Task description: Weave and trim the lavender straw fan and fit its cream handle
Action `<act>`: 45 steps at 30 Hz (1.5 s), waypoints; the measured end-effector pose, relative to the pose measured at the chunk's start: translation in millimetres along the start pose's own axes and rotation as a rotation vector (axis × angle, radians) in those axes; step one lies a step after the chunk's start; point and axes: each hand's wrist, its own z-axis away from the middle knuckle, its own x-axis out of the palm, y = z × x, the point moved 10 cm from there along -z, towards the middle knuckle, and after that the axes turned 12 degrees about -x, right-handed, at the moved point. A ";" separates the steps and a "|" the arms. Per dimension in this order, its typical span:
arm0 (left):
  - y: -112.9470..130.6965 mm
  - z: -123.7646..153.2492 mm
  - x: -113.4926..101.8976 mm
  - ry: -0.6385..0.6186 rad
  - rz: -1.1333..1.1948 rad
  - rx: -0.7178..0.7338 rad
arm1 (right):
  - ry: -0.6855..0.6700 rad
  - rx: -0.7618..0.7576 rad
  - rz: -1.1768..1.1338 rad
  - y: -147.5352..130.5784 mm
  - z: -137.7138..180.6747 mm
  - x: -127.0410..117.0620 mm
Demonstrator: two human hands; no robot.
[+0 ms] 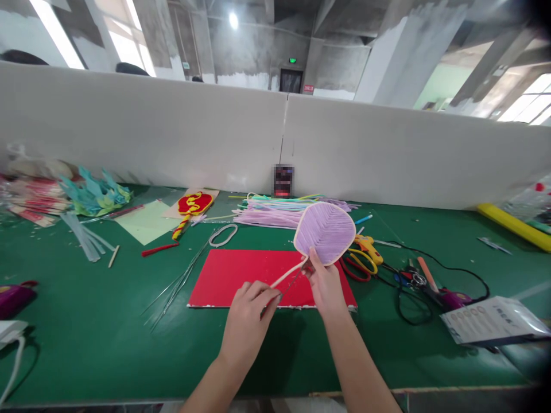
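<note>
A purple fan (326, 232) with a pale cream rim, its face ribbed like pipe cleaners, is held up over a red board (241, 275). My right hand (323, 281) pinches the fan at the base of its face, thumb on the front. Lower down, the fingers of my left hand (253, 304) are closed around the end of the cream handle (287, 275). A thin dark strand runs beside the handle between both hands; what it is I cannot tell.
Behind the board lie pipe cleaners (269, 217). Leftward are thin wires (183, 281), a white ring (222, 235) and a red-and-yellow fan (194, 205). Rightward are scissors (359, 264), a yellow glue gun (369, 250), black cable and a white box (495, 321). A partition (172, 132) stands behind.
</note>
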 end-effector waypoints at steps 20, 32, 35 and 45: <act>-14.4 9.6 54.0 -0.405 0.360 -0.364 | -0.074 -0.063 0.181 3.7 -0.4 -3.8; -34.9 0.7 31.4 -0.264 0.372 -0.354 | -0.145 -0.380 1.138 -78.7 -55.0 -99.4; -37.0 -2.1 31.8 -0.267 0.409 -0.372 | -0.154 -0.511 1.667 -85.8 -68.4 -117.6; -51.1 -9.1 26.3 -0.244 0.385 -0.404 | -0.305 -0.474 1.835 -47.0 -108.9 -141.7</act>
